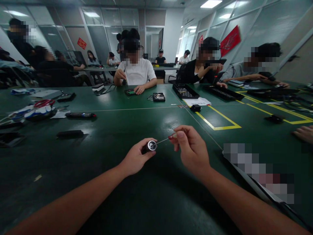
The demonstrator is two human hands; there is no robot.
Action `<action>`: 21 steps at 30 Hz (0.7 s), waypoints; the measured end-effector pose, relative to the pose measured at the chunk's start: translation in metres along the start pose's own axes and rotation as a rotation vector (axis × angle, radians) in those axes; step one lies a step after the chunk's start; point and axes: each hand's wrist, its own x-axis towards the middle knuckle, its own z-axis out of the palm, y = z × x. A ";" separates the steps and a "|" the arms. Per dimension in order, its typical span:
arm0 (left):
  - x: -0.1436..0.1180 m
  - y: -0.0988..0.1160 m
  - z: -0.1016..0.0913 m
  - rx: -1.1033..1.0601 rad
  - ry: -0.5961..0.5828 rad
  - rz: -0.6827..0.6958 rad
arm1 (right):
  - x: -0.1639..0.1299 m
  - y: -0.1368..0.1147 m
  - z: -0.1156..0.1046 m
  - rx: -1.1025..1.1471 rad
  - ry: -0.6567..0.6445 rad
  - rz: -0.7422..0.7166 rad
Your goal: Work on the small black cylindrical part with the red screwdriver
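Note:
My left hand (135, 157) is closed round a short dark cylinder (152, 145) with a bright metal rim, its round end turned toward me. In my right hand (194, 150) is a thin screwdriver (162, 141), gripped by its red and clear handle between thumb and fingers. The shaft slants down to the left and its tip reaches inside the cylinder's rim. What the tip touches in there is too small to make out. Both hands are held above the green table (161, 202).
On the left lie a dark pen-shaped tool (80, 115), a black case (70, 134) and a heap of gloves (40, 109). Ahead are an open device (158, 97) and black trays (185, 91). A blurred-out panel (259, 173) lies right. Several people sit around; a co-worker's hand (304, 133) rests far right.

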 end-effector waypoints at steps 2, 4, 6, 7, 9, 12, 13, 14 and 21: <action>0.000 -0.001 0.000 -0.004 0.003 0.003 | -0.001 0.002 0.000 -0.052 -0.033 -0.012; 0.000 -0.002 0.000 -0.003 0.009 0.010 | -0.001 0.002 0.000 -0.090 -0.055 -0.026; 0.000 -0.003 0.000 -0.001 0.022 0.018 | -0.001 0.002 -0.001 -0.125 -0.075 -0.041; 0.001 -0.003 0.001 -0.001 0.032 0.021 | -0.001 0.002 -0.002 -0.144 -0.084 -0.051; 0.001 -0.002 0.002 0.009 0.049 0.028 | -0.002 0.003 -0.003 -0.175 -0.104 -0.067; 0.001 0.003 0.002 0.089 0.084 0.056 | -0.004 0.003 -0.006 -0.153 -0.137 -0.091; 0.001 0.005 0.002 0.127 0.101 0.068 | -0.004 0.003 -0.007 -0.133 -0.158 -0.099; 0.002 0.006 0.001 0.161 0.121 0.079 | -0.005 0.002 -0.007 -0.119 -0.186 -0.106; 0.004 0.006 -0.002 0.282 0.147 0.113 | -0.006 -0.006 -0.002 -0.221 -0.190 -0.133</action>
